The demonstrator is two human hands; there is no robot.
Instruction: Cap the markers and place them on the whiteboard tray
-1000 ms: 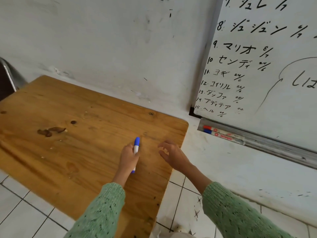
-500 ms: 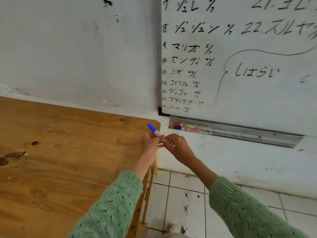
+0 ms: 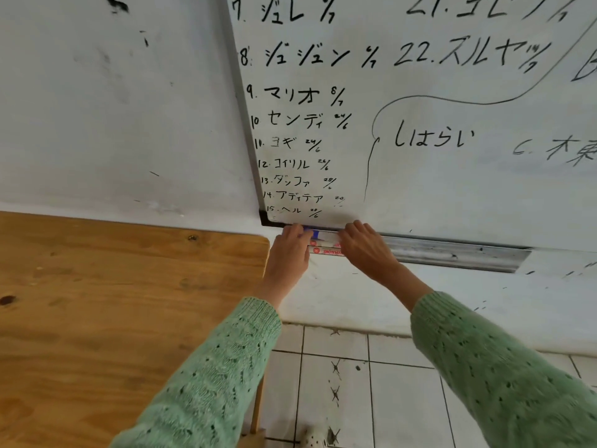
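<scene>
1. Both hands met at the left end of the whiteboard tray (image 3: pixel 452 253), the metal channel fixed under the whiteboard (image 3: pixel 420 124). The left hand (image 3: pixel 287 253) and the right hand (image 3: pixel 368 250) each had fingers curled onto one end of the blue-capped marker (image 3: pixel 318 235), which lay level along the tray's back edge.

2. The left hand closed around the capped end, hiding most of the cap; the right hand covered the tail of the barrel. Whether the marker already rested on the tray or was held just above it could not be told.

3. Two more markers (image 3: pixel 323 247) lay side by side in the tray, just in front of the blue one, their ends hidden by the hands.

4. Handling, as judged: the marker appeared light, rigid and smooth-sided, so a fingertip pinch at the barrel would suffice. Being round, it would probably roll unless laid parallel to the channel and against the others.

5. The cap looked seated, though the joint was partly covered; a press along the axis from both ends would confirm it.

6. The wooden surface (image 3: pixel 129 302) at left carried no markers in view.
</scene>
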